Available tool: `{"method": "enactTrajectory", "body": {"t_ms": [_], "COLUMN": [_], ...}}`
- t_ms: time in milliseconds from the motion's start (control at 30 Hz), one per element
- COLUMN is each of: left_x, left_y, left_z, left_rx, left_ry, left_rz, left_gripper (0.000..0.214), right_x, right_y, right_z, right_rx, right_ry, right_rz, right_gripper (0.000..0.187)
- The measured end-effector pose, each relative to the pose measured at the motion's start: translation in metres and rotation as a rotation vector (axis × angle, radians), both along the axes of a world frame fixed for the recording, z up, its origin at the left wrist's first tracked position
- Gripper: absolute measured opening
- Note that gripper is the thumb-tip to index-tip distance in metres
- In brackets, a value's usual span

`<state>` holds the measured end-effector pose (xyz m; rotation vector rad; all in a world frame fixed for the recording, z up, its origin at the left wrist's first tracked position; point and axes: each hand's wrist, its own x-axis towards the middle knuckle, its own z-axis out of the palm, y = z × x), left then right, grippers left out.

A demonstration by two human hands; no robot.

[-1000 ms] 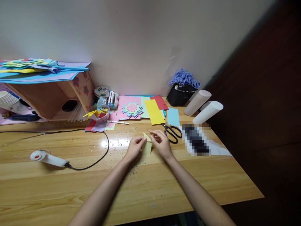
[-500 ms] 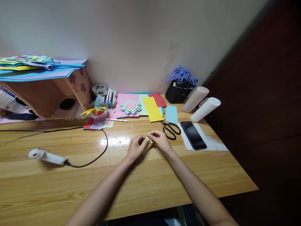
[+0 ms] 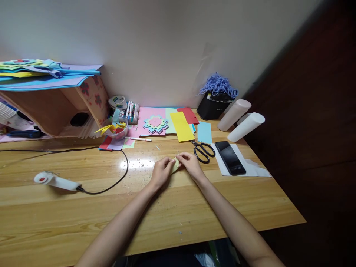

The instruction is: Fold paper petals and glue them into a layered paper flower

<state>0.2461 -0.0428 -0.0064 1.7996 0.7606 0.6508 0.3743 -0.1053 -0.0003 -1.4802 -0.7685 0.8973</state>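
Both of my hands meet over the middle of the wooden desk (image 3: 194, 207). My left hand (image 3: 160, 172) and my right hand (image 3: 191, 165) pinch a small pale yellow-green piece of paper (image 3: 175, 165) between their fingertips, pressed low against the desk top. Most of the paper is hidden by my fingers. Black scissors (image 3: 203, 151) lie just right of my right hand.
A black phone (image 3: 230, 157) rests on white paper at the right. Coloured paper sheets (image 3: 182, 126) and a layered paper flower (image 3: 155, 124) lie by the wall. A white corded tool (image 3: 55, 181) lies at the left. Two white cylinders (image 3: 240, 120), a yarn-filled black holder (image 3: 215, 105) and a wooden box (image 3: 55, 111) stand behind.
The paper was open with a raised flap a second ago; now it is folded smaller and pressed flat between my fingertips. My hands have closed together.
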Motion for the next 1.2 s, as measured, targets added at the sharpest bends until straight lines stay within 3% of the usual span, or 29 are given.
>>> {"method": "enactTrajectory", "body": {"t_ms": [433,800,1200], "left_x": [0.0001,-0.0012,-0.0013], "left_y": [0.0008,0.001,0.0013], "left_z": [0.0007,0.002,0.0015], "left_rx": [0.049,0.118,0.148], "left_ry": [0.036,0.043,0.058], "left_rz": [0.031,0.05,0.046], "left_gripper": [0.032,0.03,0.03], "right_x": [-0.0014,-0.0024,-0.0011], "right_y": [0.002,0.001,-0.0005], "right_z": [-0.0064,-0.0056,-0.0046], "right_rx": [-0.021,-0.007,-0.02], "right_ry": [0.085,0.126,0.154], "right_rz": [-0.028,-0.094,-0.062], "right_gripper": [0.037,0.03,0.029]}}
